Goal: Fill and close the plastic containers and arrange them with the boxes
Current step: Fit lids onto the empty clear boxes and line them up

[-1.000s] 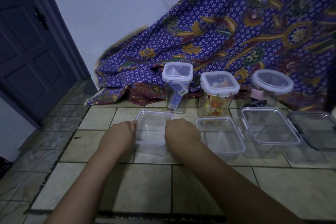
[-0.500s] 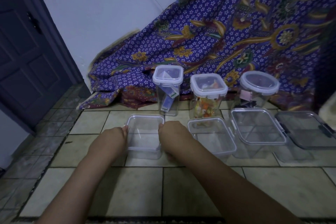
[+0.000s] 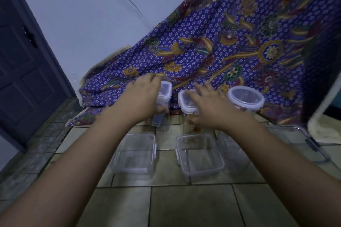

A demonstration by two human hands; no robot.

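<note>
tiled floor [image 3: 184,206]; hands [image 3: 142,101] [image 3: 212,110] seemingly on tall containers [image 3: 165,94]

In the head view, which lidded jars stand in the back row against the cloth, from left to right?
Tall square jar under the left hand → middle jar under the right hand → round-lidded jar, untouched.

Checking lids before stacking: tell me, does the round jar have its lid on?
Yes, the round jar at the back right wears a white-rimmed clear lid, seated flat on top.
</note>
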